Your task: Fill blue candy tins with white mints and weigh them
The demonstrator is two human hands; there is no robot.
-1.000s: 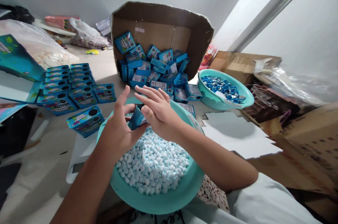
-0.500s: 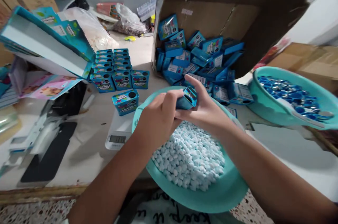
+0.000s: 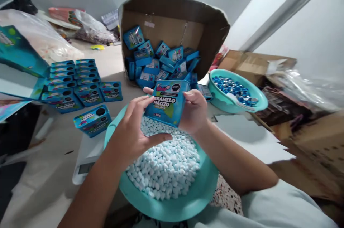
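Note:
A blue candy tin point(image 3: 168, 103) labelled "Caramelo Macizo" faces me, tilted, above the bowl. My right hand point(image 3: 194, 110) grips its right side. At the tin's left edge are the fingertips of my left hand point(image 3: 137, 124), with the thumb spread well away. Below both hands sits a turquoise bowl point(image 3: 172, 213) with many small white mints point(image 3: 166, 174) in it. Another candy tin point(image 3: 92, 120) stands on a white kitchen scale point(image 3: 88, 158) left of the bowl.
Rows of tins point(image 3: 86, 90) stand at the left beside an opened blue carton point(image 3: 21, 56). Behind the bowl, a cardboard box point(image 3: 172, 9) on its side holds several tins. A second turquoise bowl point(image 3: 228, 104) with blue and silver pieces is at the right.
The view has swung to the right. The tin has turned so its label faces me, and my left hand has loosened from it, thumb spread.

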